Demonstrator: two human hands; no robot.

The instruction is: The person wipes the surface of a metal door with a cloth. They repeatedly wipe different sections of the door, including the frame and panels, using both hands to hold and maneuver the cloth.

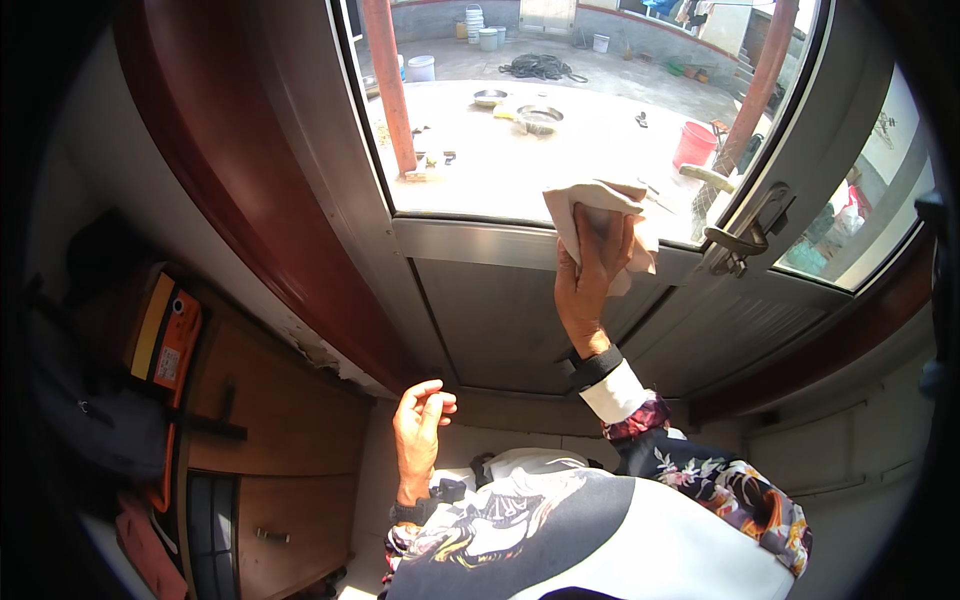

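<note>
My right hand (596, 262) holds a pale cloth (592, 199) against the lower part of the door's glass pane (465, 180), close to the metal bottom rail (480, 238). The cloth is bunched under the fingers, and its loose edges hang out on both sides. My left hand (420, 431) hangs in the air in front of my body with its fingers loosely curled and nothing visible in them. To the right of the cloth is the door's lever handle (739, 238), with what looks like a key in the lock beneath it.
A dark red frame post (247, 202) curves along the left. Beyond it stands a wooden cabinet (277, 420) with an orange box (174, 337) on top. Through the glass appear a red bucket (695, 144), metal basins (539, 116) and a dark heap of netting or cloth (541, 67) in a courtyard.
</note>
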